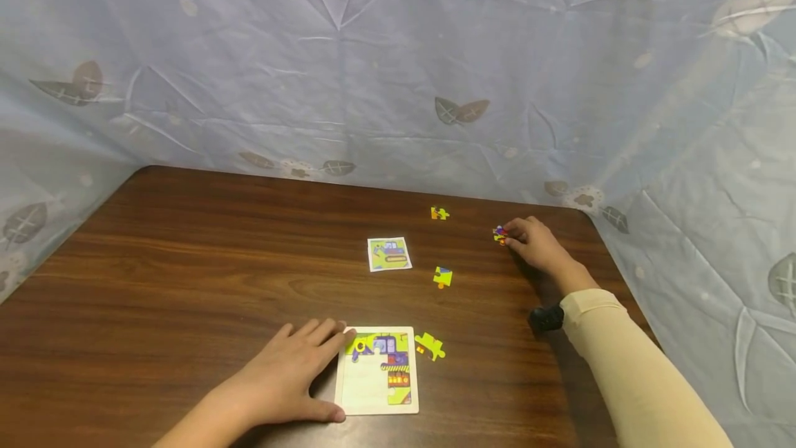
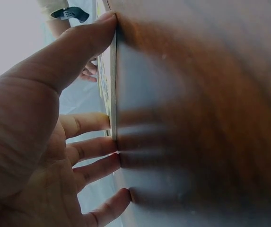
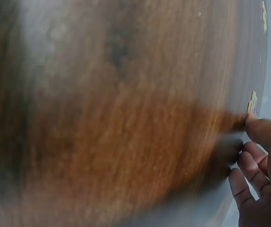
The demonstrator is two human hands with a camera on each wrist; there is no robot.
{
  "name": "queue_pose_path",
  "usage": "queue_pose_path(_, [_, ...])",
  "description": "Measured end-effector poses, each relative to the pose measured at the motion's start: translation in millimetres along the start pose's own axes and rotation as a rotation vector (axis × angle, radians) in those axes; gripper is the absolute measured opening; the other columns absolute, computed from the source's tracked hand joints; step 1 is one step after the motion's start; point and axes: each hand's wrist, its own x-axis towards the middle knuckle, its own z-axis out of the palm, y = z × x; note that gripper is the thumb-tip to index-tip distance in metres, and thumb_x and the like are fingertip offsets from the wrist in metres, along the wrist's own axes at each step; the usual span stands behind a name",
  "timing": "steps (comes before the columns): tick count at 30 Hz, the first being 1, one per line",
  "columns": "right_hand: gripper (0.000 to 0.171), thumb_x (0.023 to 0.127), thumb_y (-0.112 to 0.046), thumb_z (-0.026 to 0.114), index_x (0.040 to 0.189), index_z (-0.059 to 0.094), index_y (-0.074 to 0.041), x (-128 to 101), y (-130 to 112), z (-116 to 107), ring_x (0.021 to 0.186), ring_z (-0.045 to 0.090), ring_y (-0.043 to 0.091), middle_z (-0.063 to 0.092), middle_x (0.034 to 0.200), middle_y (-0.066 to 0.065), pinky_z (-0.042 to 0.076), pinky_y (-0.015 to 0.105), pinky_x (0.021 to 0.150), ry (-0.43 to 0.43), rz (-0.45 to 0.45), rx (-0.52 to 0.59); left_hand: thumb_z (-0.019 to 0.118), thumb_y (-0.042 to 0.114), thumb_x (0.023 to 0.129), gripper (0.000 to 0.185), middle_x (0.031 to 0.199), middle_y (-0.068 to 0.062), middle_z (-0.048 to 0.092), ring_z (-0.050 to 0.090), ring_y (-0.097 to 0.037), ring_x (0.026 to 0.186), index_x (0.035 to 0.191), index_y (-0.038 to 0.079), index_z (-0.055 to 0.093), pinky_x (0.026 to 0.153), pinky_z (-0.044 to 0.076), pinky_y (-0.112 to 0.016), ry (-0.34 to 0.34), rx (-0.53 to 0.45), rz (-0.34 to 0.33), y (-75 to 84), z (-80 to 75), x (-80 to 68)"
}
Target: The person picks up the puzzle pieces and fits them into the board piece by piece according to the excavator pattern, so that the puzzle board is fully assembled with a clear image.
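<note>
My left hand (image 1: 289,372) rests on the wooden table with its fingers spread, thumb and index finger touching the left-hand corners of a white puzzle tray (image 1: 361,393). Joined puzzle pieces (image 1: 385,344) fill the tray's top and right side, and the rest of its base is bare. At the far right, my right hand (image 1: 537,244) pinches a red, purple and yellow puzzle piece (image 1: 500,234) between thumb and fingers, low at the tabletop. In the right wrist view that piece (image 3: 252,101) stands out past the thumb tip.
A square picture card (image 1: 390,254) of a digger lies behind the tray. Loose puzzle pieces lie beside the tray (image 1: 431,346), right of the card (image 1: 443,276) and farther back (image 1: 439,213). Patterned cloth (image 1: 398,88) hangs around the table's back and sides.
</note>
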Motion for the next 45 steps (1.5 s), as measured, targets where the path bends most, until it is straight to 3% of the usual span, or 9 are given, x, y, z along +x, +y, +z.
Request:
queue_pose_path(9, [0.028,0.101,-0.009,0.067,0.124,0.065,0.008,-1.1,3.1,0.9,0.103,0.067,0.042,0.06,0.116,0.027,0.056,0.056,0.095,0.022,0.021,0.034,0.081,0.071,0.075,0.106,0.157,-0.008,0.051,0.051,-0.034,0.142,0.157,0.014,0.047,0.109,0.04,-0.074,0.007,-0.006,-0.006,-0.4,2.1,1.1])
queue_pose_path(17, [0.023,0.1,-0.01,0.069,0.113,0.067,0.009,-0.7,7.6,2.3,0.094,0.066,0.034,0.064,0.105,0.023,0.056,0.049,0.086,0.039,-0.012,-0.021,0.081,0.072,0.074,0.106,0.152,-0.005,0.053,0.054,-0.032,0.137,0.156,0.015,0.048,0.104,0.044,-0.072,0.014,0.006,0.014,-1.7,2.3,0.9])
queue_pose_path(27, [0.024,0.099,-0.01,0.07,0.111,0.067,0.01,-6.4,11.6,-2.7,0.093,0.067,0.034,0.066,0.103,0.024,0.058,0.05,0.085,0.027,-0.038,-0.045,0.083,0.07,0.074,0.108,0.16,-0.012,0.049,0.049,-0.044,0.145,0.158,0.015,0.045,0.108,0.039,-0.077,-0.013,-0.033,-0.01,-0.9,2.0,1.7])
queue_pose_path(32, [0.023,0.098,-0.011,0.071,0.111,0.068,0.008,-9.0,2.4,-10.3,0.094,0.067,0.033,0.067,0.104,0.022,0.058,0.048,0.084,0.02,-0.066,-0.053,0.082,0.07,0.074,0.108,0.163,-0.014,0.046,0.045,-0.048,0.147,0.159,0.015,0.044,0.11,0.035,-0.079,-0.029,-0.053,-0.026,-1.0,1.5,0.8])
queue_pose_path(40, [0.021,0.097,-0.012,0.074,0.108,0.07,0.005,-16.3,-21.8,-39.3,0.088,0.066,0.026,0.07,0.099,0.018,0.055,0.034,0.076,0.057,-0.118,-0.076,0.081,0.071,0.074,0.107,0.158,-0.01,0.05,0.05,-0.041,0.143,0.158,0.015,0.045,0.107,0.04,-0.075,-0.008,-0.028,-0.001,-1.2,1.7,1.5])
queue_pose_path(45, [0.018,0.095,-0.011,0.075,0.107,0.072,0.002,-21.5,-31.8,-51.1,0.088,0.068,0.024,0.072,0.098,0.015,0.055,0.033,0.077,0.049,-0.12,-0.084,0.081,0.071,0.074,0.107,0.157,-0.009,0.051,0.05,-0.04,0.142,0.157,0.015,0.046,0.107,0.04,-0.074,-0.006,-0.021,-0.001,-1.6,2.2,1.0])
